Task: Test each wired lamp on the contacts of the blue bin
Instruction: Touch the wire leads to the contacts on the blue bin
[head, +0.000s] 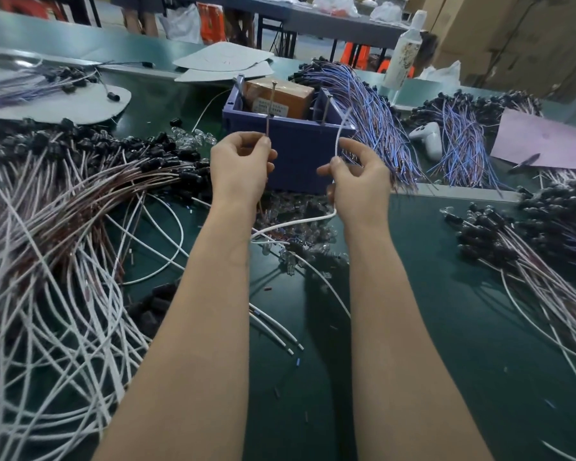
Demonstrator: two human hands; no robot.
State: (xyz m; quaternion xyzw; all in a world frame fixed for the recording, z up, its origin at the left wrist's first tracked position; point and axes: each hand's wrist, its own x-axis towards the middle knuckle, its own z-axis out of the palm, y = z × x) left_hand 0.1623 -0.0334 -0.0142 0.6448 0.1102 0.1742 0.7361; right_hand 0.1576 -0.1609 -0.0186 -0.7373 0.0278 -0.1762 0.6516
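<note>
Hands apart in front of the blue bin [300,148] on the green table [446,311]. The left hand [241,161] pinches a thin lead just below an upright metal pin [272,98]. The right hand [359,174] grips a white wire [338,133].

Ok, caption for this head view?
Right hand grips white sheathed wire, left hand pinches thin lead, before a blue plastic bin.

Pinched a thin brown wire end [267,126] upright in the left grip [240,161], close before the blue plastic bin [296,151]; curled the right grip [356,181] round a white insulated wire [341,128], above the dark green counter [446,327].
</note>
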